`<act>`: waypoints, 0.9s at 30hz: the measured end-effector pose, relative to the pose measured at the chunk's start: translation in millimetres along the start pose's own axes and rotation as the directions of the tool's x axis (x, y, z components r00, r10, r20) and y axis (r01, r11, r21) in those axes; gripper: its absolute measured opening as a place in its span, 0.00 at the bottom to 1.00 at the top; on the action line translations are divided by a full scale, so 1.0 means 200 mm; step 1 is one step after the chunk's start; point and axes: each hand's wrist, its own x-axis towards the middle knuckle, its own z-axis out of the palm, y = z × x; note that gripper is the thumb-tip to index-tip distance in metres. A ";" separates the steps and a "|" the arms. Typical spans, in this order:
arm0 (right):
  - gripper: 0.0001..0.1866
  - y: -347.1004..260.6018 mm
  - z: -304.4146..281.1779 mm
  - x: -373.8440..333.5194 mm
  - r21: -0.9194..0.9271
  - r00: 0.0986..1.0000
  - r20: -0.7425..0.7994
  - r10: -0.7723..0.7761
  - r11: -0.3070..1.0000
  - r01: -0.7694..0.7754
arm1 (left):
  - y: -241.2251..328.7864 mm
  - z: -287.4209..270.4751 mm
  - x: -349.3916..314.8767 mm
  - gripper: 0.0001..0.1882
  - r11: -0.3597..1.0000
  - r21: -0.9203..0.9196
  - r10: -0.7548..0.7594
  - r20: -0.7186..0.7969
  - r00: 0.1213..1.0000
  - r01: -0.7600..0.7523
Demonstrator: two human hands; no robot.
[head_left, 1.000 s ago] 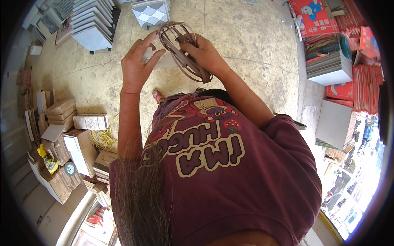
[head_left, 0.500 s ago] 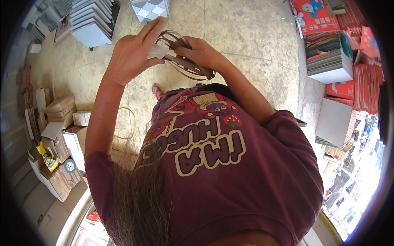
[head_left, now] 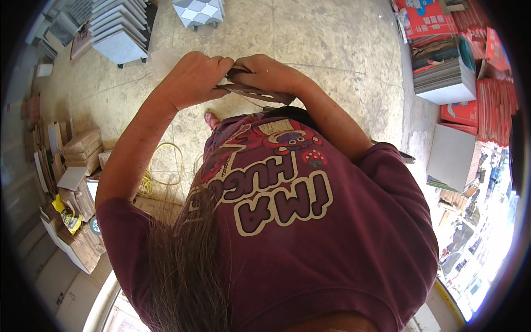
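In front of my chest, both hands are on a looped bundle of thin brown strips point(head_left: 259, 92). My right hand point(head_left: 269, 73) is closed round its upper right part, and loose strands hang below the fingers. My left hand point(head_left: 194, 78) has its fingers curled in at the bundle's left end, close to the right fingertips. The palms and curled fingers hide much of the loops. A pale, see-through plastic piece point(head_left: 164, 63) shows behind the left hand; whether that hand holds it I cannot make out.
Racked grey tiles point(head_left: 119, 41) and a patterned tile stand point(head_left: 198, 12) are at the far left. Stacked tiles point(head_left: 445, 83) and red cartons point(head_left: 495, 113) line the right. Brown boxes point(head_left: 83, 145) and a yellow hose point(head_left: 178, 166) lie at the left. The concrete floor point(head_left: 332, 39) stretches ahead.
My left hand has gone from raised, stretched fingers to curled in on the bundle, coming lower and nearer the right hand. The loops look pressed together, and the left elbow has swung outward.
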 end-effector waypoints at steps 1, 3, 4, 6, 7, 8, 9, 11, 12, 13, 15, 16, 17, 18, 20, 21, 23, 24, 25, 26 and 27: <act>0.18 -0.01 0.00 0.00 -0.010 0.999 0.022 0.045 0.999 -0.045 | 0.00 0.02 -0.01 0.18 1.000 -0.011 0.006 -0.010 1.000 -0.006; 0.18 -0.03 -0.02 -0.01 -0.034 0.989 0.066 0.135 0.991 -0.133 | 0.00 0.05 -0.01 0.16 0.999 -0.034 0.015 -0.021 1.000 -0.016; 0.18 -0.01 -0.01 0.00 -0.020 0.991 0.060 0.122 0.992 -0.121 | 0.00 0.06 -0.01 0.15 0.999 -0.046 0.019 -0.022 1.000 -0.020; 0.18 0.04 0.00 0.01 0.008 0.994 0.050 0.097 0.995 -0.097 | 0.00 0.06 -0.01 0.13 0.998 -0.054 0.019 -0.031 0.999 -0.020; 0.18 0.04 -0.01 0.01 0.041 0.989 0.086 0.118 0.992 -0.122 | 0.00 0.07 -0.01 0.12 0.999 -0.051 0.014 -0.039 0.999 -0.016; 0.17 0.03 -0.02 0.01 0.072 0.983 0.122 0.138 0.986 -0.148 | 0.01 0.08 -0.01 0.12 0.999 -0.048 0.010 -0.047 0.999 -0.012; 0.16 0.02 -0.04 0.01 0.102 0.975 0.160 0.157 0.979 -0.174 | 0.01 0.09 -0.01 0.11 0.999 -0.045 -0.006 -0.032 0.999 0.004; 0.16 0.01 -0.07 0.00 0.159 0.959 0.212 0.190 0.961 -0.226 | 0.01 0.09 0.00 0.11 0.999 -0.037 -0.035 -0.004 0.999 0.035; 0.15 0.01 -0.08 0.00 0.186 0.949 0.239 0.205 0.950 -0.252 | 0.01 0.09 0.00 0.11 0.997 -0.043 -0.062 0.016 0.998 0.062; 0.15 0.02 -0.10 0.00 0.120 0.981 0.139 0.133 0.981 -0.150 | 0.00 0.09 0.00 0.11 0.995 -0.048 -0.090 0.037 0.995 0.092; 0.15 0.05 -0.14 -0.01 -0.042 0.998 -0.047 -0.041 0.998 0.039 | -0.02 0.10 -0.02 0.12 0.987 -0.070 -0.140 0.053 0.989 0.143; 0.15 0.02 -0.16 -0.02 -0.275 0.965 -0.176 -0.195 0.951 0.142 | -0.04 0.12 -0.04 0.12 0.981 -0.089 -0.168 0.047 0.985 0.172; 0.15 -0.02 -0.19 -0.05 -0.346 0.926 -0.241 -0.292 0.917 0.199 | -0.05 0.14 -0.06 0.12 0.975 -0.109 -0.191 0.043 0.981 0.194; 0.15 -0.06 -0.21 -0.07 -0.419 0.873 -0.296 -0.388 0.874 0.246 | -0.06 0.13 -0.07 0.12 0.915 -0.276 -0.272 0.119 0.955 0.295; 0.21 -0.11 -0.22 -0.08 -0.617 0.798 -0.220 -0.561 0.713 0.332 | -0.10 0.11 -0.07 0.12 0.688 -0.545 -0.371 0.304 0.877 0.480; 0.25 -0.13 -0.22 -0.09 -0.702 0.754 -0.166 -0.635 0.613 0.362 | -0.12 0.11 -0.08 0.13 0.507 -0.693 -0.376 0.358 0.855 0.513; 0.30 -0.14 -0.18 -0.09 -0.800 0.748 -0.127 -0.651 0.513 0.311 | -0.13 0.09 -0.09 0.13 0.309 -0.799 -0.294 0.436 0.850 0.517; 0.32 -0.13 -0.17 -0.09 -0.842 0.746 -0.107 -0.657 0.459 0.283 | -0.13 0.08 -0.09 0.14 0.201 -0.832 -0.247 0.468 0.849 0.517; 0.37 -0.12 -0.17 -0.09 -0.858 0.784 -0.078 -0.615 0.442 0.262 | -0.12 0.06 -0.08 0.13 0.160 -0.841 -0.216 0.481 0.850 0.517; 0.36 -0.12 -0.17 -0.08 -0.865 0.769 -0.077 -0.634 0.427 0.265 | -0.10 0.03 -0.08 0.13 0.118 -0.848 -0.184 0.493 0.850 0.517; 0.35 -0.12 -0.17 -0.07 -0.871 0.754 -0.076 -0.653 0.411 0.269 | -0.08 0.01 -0.08 0.13 0.075 -0.853 -0.153 0.502 0.851 0.517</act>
